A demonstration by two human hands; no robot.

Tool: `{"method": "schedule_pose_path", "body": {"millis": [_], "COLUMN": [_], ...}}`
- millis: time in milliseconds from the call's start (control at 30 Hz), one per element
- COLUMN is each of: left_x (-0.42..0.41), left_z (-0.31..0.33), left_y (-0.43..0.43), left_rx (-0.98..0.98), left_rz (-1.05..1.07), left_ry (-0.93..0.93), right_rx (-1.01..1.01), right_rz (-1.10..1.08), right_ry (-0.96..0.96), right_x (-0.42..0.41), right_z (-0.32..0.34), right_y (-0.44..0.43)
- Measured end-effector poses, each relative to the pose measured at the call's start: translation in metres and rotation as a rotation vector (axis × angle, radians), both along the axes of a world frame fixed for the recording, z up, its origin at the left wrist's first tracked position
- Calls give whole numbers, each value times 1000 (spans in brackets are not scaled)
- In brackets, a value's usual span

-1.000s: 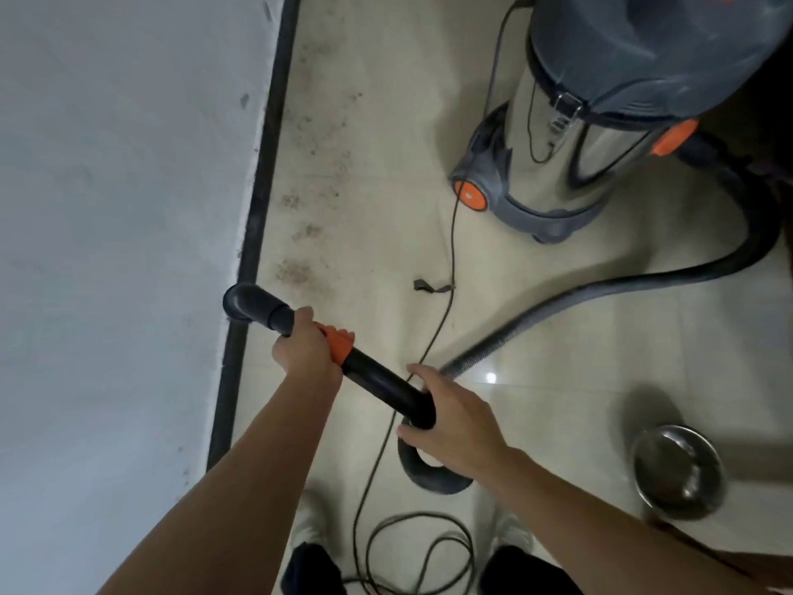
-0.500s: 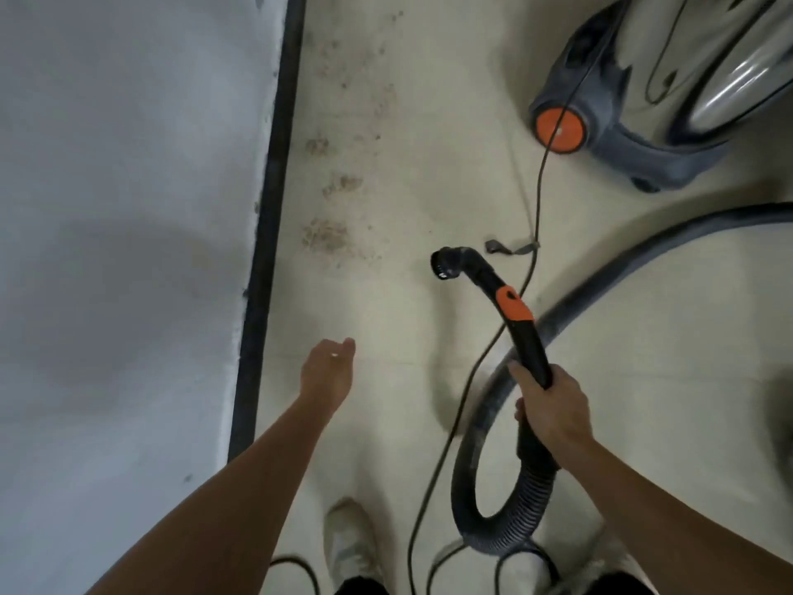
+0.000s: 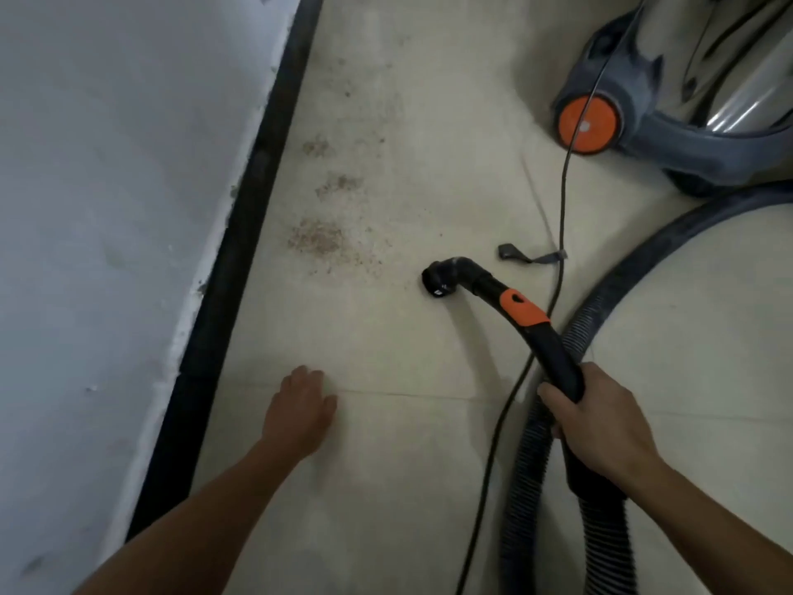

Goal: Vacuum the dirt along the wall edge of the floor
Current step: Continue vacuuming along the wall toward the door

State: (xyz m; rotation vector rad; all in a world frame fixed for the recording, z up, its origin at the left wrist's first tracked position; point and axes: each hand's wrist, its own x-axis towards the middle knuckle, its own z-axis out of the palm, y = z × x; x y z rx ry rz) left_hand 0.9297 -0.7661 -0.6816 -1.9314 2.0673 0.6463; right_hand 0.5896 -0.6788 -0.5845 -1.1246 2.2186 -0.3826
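**A:** Head view first. How many hands?

**B:** 2. The left hand [image 3: 300,410] hangs low over the floor [image 3: 407,444], fingers relaxed and close together, holding nothing. Whether it touches the tile I cannot tell. The right hand [image 3: 600,423] is wrapped round the black handle [image 3: 551,354].

**A:** And the dirt?

**B:** 3 brownish patches of dirt [image 3: 315,238] in a row on the floor, near the black skirting strip [image 3: 240,234] at the foot of the 1 grey wall [image 3: 107,208]. The nearest patch is the biggest, with specks scattered to its right.

**A:** The nozzle?

**B:** 1 nozzle [image 3: 437,281], bent like an elbow, with its mouth turned left toward that nearest patch. It is close to the patch, not on it. 1 orange collar [image 3: 521,309] sits behind it on the handle.

**A:** Hoses?

**B:** 1 ribbed hose [image 3: 528,487], seen in 2 stretches: 1 drops from under the right hand to the bottom edge, and 1 climbs past the handle and curves to the right edge.

**A:** The machine?

**B:** 1 vacuum cleaner [image 3: 695,139] at the top right, with a grey base, a steel drum and 1 orange wheel [image 3: 588,124] showing. 1 thin black cord [image 3: 563,199] runs down across the floor between nozzle and hose, and 1 small grey strap [image 3: 530,256] hangs off it, just beyond the nozzle.
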Motion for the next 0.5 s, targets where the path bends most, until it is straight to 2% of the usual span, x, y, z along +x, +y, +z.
{"method": "schedule_pose_path", "body": {"millis": [167,233,367,500], "left_x": [7,10,20,24], "left_z": [-24,-23,-8,-12], "left_y": [-1,1,6,14], "left_rx": [-179,-200,-136,-157], "left_rz": [-84,-97,-106,-58], "left_ry": [-83,-66,-11,-1], "right_rx": [-57,-56,-23,4], "right_rz": [278,314,247,147], "right_ry": [404,446,297,-46], "right_x": [-4,-8,-19,-10], "right_z": [-12,-11,4,8], "right_y": [-13,-3,5,-15]}}
